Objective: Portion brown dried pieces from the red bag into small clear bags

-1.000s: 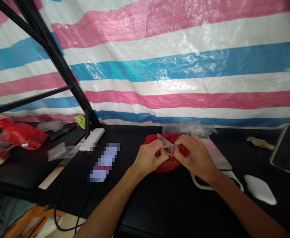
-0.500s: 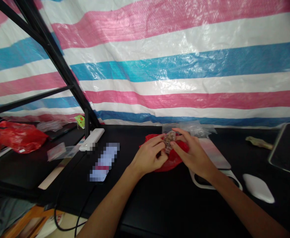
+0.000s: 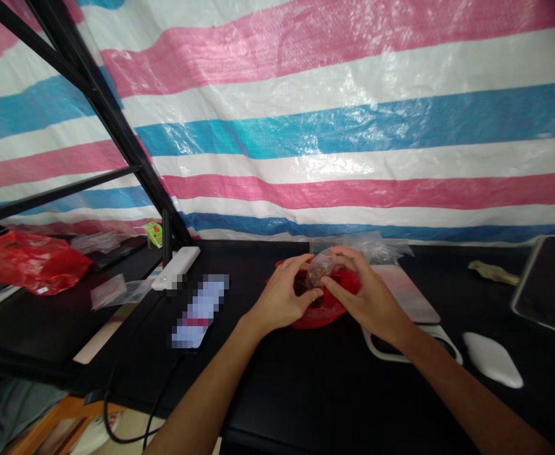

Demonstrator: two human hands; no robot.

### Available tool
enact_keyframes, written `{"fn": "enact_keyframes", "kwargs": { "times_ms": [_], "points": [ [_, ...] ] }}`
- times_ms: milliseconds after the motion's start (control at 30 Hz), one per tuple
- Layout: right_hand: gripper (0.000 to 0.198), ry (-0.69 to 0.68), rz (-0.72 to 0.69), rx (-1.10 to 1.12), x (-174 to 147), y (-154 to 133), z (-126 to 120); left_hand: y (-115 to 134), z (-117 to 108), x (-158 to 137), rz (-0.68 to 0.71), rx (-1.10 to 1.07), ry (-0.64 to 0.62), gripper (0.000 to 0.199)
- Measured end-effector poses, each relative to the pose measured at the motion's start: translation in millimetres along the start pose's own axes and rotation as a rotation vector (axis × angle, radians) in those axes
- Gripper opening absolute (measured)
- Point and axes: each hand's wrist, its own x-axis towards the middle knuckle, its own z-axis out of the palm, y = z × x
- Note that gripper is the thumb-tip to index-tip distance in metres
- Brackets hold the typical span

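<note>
Over the middle of the black tabletop, my left hand (image 3: 280, 297) and my right hand (image 3: 370, 294) face each other around a small clear plastic bag (image 3: 322, 268) with brownish contents. My right thumb and fingers pinch the clear bag's right side. The left thumb and fingers curl at its other side, closed on it as far as I can see. Beneath both hands lies an opened red plastic bag (image 3: 322, 318). Dark brown bits (image 3: 300, 284) show inside the red bag beside my left fingers. My palms hide part of both bags.
Clear plastic bags (image 3: 377, 246) lie behind my hands. A pink-white flat object (image 3: 413, 294), a white rounded case (image 3: 493, 360) and a dark-screened device (image 3: 552, 284) lie right. Left are a blurred-screen phone (image 3: 201, 309), a white bar (image 3: 177, 266), a black frame (image 3: 111, 126) and another red bag (image 3: 35, 262).
My hands have spread slightly apart around the clear bag, and its contents look less bunched. Brown bits in the red bag now show. At far left, a person's hand has moved mostly out of view.
</note>
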Motion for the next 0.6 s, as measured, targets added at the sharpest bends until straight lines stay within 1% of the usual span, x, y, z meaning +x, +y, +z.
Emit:
{"fn": "enact_keyframes", "kwargs": {
  "times_ms": [67,133,200,267,333,433,500,600],
  "points": [
    [0.048,0.001,-0.005,0.033,0,-2,-1,0,-1,2,0.009,0.036,0.005,0.061],
    [0.047,0.004,-0.014,0.045,0,-3,-2,0,-3,3,0.022,0.081,-0.009,0.050],
    [0.045,0.007,-0.019,0.040,0,-2,-2,0,-4,4,0.044,0.103,-0.026,0.046],
    [0.045,0.012,-0.028,0.040,-1,-1,-1,0,-3,4,0.048,0.086,-0.017,0.050],
    [0.045,0.022,-0.045,0.040,-1,0,-1,0,-2,4,0.021,0.053,-0.007,0.056],
    [0.043,0.048,-0.079,0.009,0,-2,-3,1,-1,4,-0.018,0.027,-0.007,0.053],
    [0.040,0.063,-0.124,-0.034,1,-5,-5,1,-2,4,-0.014,0.030,-0.001,0.047],
    [0.030,0.076,-0.238,-0.103,3,-10,-8,1,-2,5,0.004,0.045,0.027,0.042]
  ]
}}
